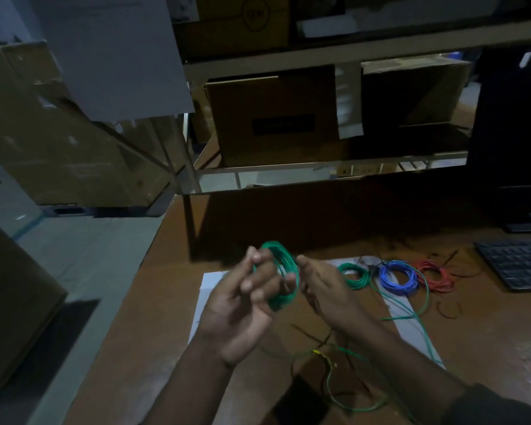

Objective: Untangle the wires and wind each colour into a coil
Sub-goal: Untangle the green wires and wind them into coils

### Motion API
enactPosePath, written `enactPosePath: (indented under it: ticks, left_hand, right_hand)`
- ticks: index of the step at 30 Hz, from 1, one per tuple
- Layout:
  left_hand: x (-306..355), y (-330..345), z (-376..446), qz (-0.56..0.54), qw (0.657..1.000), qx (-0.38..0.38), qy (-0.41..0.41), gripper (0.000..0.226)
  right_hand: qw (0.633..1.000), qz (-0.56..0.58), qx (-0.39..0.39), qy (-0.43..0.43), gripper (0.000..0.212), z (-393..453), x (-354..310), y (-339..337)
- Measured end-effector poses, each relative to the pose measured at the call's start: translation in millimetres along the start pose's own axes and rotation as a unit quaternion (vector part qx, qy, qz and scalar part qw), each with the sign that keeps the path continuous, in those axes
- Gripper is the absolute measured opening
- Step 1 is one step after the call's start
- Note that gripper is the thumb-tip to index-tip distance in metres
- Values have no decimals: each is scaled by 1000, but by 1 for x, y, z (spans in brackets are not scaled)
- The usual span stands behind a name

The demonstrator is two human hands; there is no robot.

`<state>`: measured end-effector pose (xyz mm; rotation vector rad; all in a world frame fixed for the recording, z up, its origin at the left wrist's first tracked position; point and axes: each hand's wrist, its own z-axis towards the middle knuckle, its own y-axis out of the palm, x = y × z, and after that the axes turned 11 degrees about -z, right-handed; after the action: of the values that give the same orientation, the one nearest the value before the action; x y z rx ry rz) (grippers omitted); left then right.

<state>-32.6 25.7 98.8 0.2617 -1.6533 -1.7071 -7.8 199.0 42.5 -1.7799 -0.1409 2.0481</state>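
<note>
I judge the task about half done: my left hand (252, 289) grips a green coil (284, 273) above the tabletop (488, 332), my right hand (322, 286) is half-open beside it, blue coil (397, 277) and red coil (436, 276) lie toward the far right edge, loose green wire (423, 329) remains.

We see a dim room: a brown counter (166, 348) backed by a metal shelf rack (334, 61) stacked with cardboard boxes (273, 118), a dark keyboard (518, 265) at right, grey floor (83, 240) at left.
</note>
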Motion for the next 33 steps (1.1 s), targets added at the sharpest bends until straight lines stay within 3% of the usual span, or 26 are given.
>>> enactPosePath:
  ticks: [3, 7, 9, 11, 13, 15, 18, 20, 24, 28, 33]
  left_hand:
    - [4, 10, 10, -27, 992, 47, 117, 41]
    - [11, -1, 23, 26, 982, 56, 178, 29]
    - [9, -17, 28, 151, 964, 86, 201, 33]
    - [1, -29, 27, 360, 898, 134, 213, 43]
    - [-6, -38, 24, 552, 793, 169, 194, 42]
    - [-8, -50, 19, 669, 702, 173, 171, 32]
    - [-6, -54, 15, 733, 654, 138, 121, 26]
    - [-5, -44, 13, 724, 677, 109, 67, 29]
    - [0, -24, 9, 562, 819, 104, -47, 36]
    - [5, -16, 3, 362, 927, 44, -91, 36]
    - [4, -10, -3, 174, 978, 2, -118, 32]
  right_hand:
    - [966, 188, -102, 144, 47, -22, -4, 17]
    - [928, 224, -226, 195, 31, -50, -14, 24]
    - [932, 183, -248, 190, 26, -56, -18, 24]
    - [946, 108, -254, 168, 19, -56, -23, 20]
    - [967, -12, -229, 110, 13, -54, -28, 10]
    - [974, -139, -172, 44, 12, -52, -34, -3]
    - [974, -220, -58, -11, 13, -48, -44, -18]
    - [961, -268, 10, -70, 13, -43, -50, -25]
    - [940, -309, 51, -131, 14, -26, -47, -36]
    - [935, -329, 36, -125, 24, -16, -29, -38]
    - [952, -284, -46, -100, 20, -20, 3, -20]
